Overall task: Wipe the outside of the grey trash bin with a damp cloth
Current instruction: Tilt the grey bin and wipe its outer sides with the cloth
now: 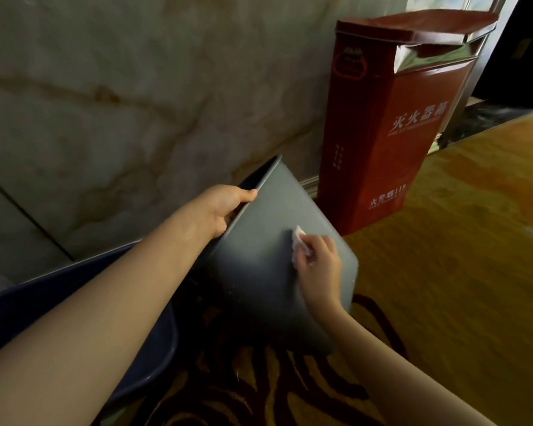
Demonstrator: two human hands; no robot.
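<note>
We've got the left hand (225, 207) clamped on the light, stiff bin (271, 265) rim, right hand (319, 265) pinching the soft cloth (299, 239) flat on its smooth side.

The grey trash bin (268, 247) is showing a smooth, matt plastic-looking side. The white cloth (299, 241) is looking soft and crumpled against it. Far right, the red box (391, 124) is gleaming like glossy painted metal. The wall (136, 103) is looking like polished veined marble, and the carpet (459, 241) is looking woven and matt.
</note>
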